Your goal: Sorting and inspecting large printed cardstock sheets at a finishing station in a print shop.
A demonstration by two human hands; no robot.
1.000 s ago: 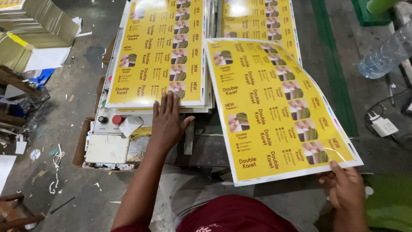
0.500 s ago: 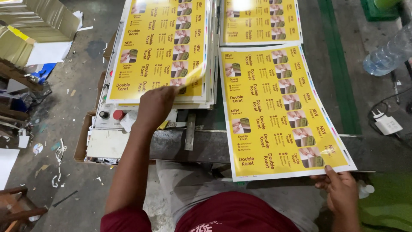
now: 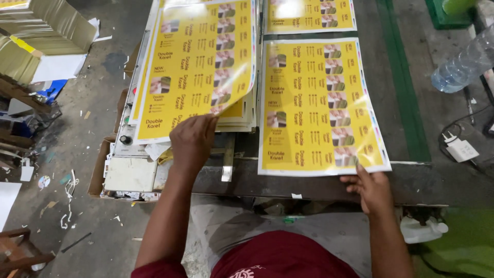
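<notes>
My left hand [image 3: 193, 139] pinches the near corner of the top yellow printed sheet [image 3: 198, 62] and lifts it off the stack of yellow sheets [image 3: 242, 116] at the left. A second yellow printed sheet [image 3: 319, 103] lies flat on the dark metal worktable [image 3: 309, 183] to the right. My right hand [image 3: 371, 189] rests at that sheet's near right corner, fingertips touching its edge. Another yellow sheet [image 3: 309, 15] lies farther back.
A clear plastic water bottle [image 3: 463, 64] lies at the right, with a white charger plug [image 3: 460, 149] and cable near it. Flattened cardboard [image 3: 41, 31] and paper scraps cover the floor at the left. A box of scraps [image 3: 128, 175] sits under the stack.
The right-hand sheet has been laid flat and squared on the table. My left hand moved from resting on the stack's edge to pinching and lifting the top sheet's corner.
</notes>
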